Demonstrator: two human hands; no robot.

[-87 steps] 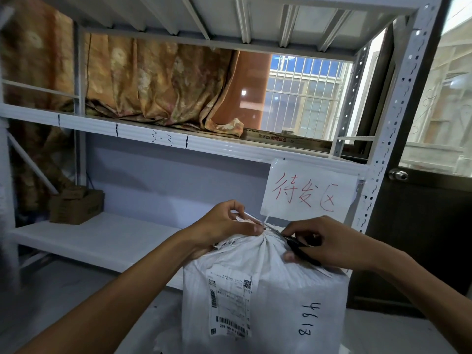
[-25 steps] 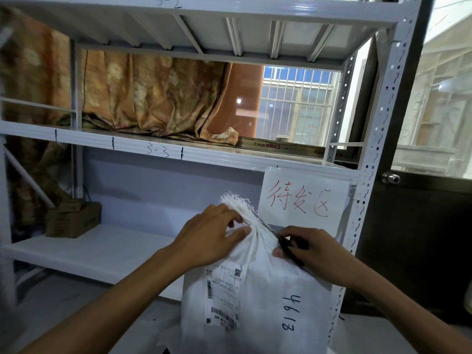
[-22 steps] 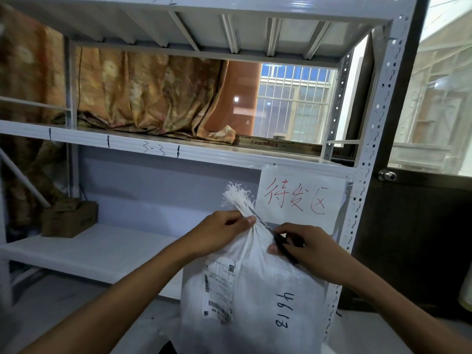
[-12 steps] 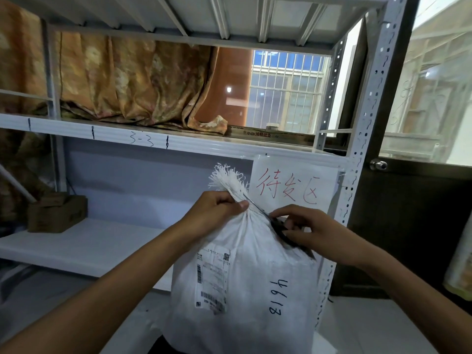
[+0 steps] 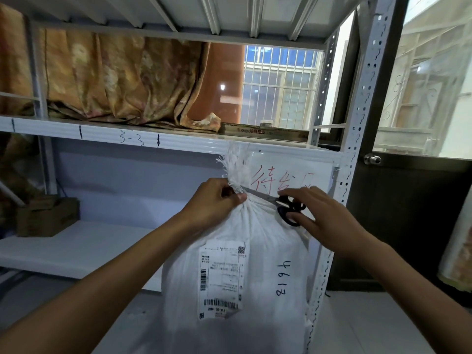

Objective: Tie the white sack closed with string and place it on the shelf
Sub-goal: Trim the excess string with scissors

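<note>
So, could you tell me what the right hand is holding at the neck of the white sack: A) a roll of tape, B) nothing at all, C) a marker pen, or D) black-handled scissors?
D: the right hand grips black-handled scissors, their blades pointing at the gathered neck of the white sack that the left hand pinches.

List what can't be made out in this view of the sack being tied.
- String: head view; none is visible at the neck of the sack, where the left hand pinches it.
- Scissors: partly covered by the right hand.
- Paper sign: red writing partly hidden by sack top and right hand.
- Shipping label: print too small to read.
- Sack bottom: cut off by the frame's lower edge.
</note>
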